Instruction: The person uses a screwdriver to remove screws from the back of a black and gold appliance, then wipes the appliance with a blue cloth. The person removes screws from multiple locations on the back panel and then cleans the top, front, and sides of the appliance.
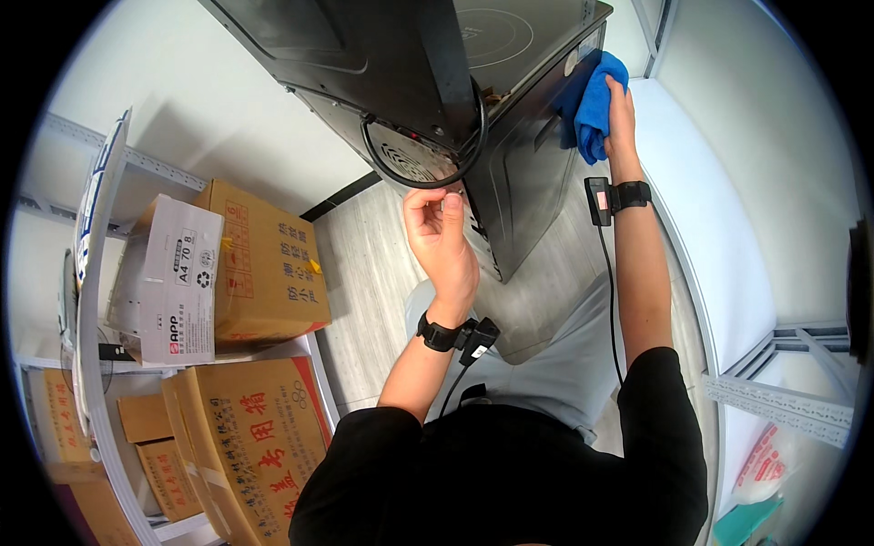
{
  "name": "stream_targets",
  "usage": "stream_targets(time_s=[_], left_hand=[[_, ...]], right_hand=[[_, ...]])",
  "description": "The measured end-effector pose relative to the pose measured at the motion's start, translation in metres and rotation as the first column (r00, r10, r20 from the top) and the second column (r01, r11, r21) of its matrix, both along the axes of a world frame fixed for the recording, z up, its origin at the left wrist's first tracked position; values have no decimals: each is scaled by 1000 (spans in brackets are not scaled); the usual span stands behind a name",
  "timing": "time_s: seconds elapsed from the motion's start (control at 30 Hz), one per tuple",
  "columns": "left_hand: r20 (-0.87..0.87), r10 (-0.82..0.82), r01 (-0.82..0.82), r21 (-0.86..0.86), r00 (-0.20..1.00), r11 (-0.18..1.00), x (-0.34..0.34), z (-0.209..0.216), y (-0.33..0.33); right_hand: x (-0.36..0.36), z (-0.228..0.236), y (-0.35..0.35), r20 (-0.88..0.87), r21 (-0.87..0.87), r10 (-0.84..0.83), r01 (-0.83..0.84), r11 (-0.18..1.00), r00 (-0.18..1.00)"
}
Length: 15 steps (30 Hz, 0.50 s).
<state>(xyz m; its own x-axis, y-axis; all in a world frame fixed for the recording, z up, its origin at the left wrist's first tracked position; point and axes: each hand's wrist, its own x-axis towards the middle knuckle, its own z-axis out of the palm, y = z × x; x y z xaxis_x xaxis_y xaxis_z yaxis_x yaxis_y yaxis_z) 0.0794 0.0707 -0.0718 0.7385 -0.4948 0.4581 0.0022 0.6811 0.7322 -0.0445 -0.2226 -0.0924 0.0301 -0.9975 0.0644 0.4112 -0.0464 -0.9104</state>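
Note:
In front of me stands a dark appliance with a glass hob top (523,41) and a glossy black side (523,187). A large black panel (391,68) stands tilted beside the hob, with a vented grey part (405,162) and some wiring showing beneath it. A black cable (371,150) loops below the panel. My left hand (446,246) is at the bottom of this loop, thumb and fingers curled together; what they pinch, if anything, is hidden. With my right hand (621,127) I grip a bunched blue cloth (596,109) against the appliance's right side.
To the left, a shelf rack (323,382) carries cardboard boxes (264,264) and a white-and-grey carton (177,282). Grey floor (350,246) lies between rack and appliance. A white ledge (701,182) runs along the right, with metal framing (783,400) and a plastic bag (765,464) nearby.

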Motion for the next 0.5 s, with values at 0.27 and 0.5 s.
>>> stream_targets(time_s=[0.27, 0.5], left_hand=[[37, -4, 1, 90, 999, 996, 7, 8, 1], [183, 35, -73, 208, 982, 975, 21, 8, 6]], right_hand=[[-1, -3, -3, -10, 8, 3, -3, 1000, 1000], [0, -3, -2, -6, 9, -8, 8, 1000, 1000]])
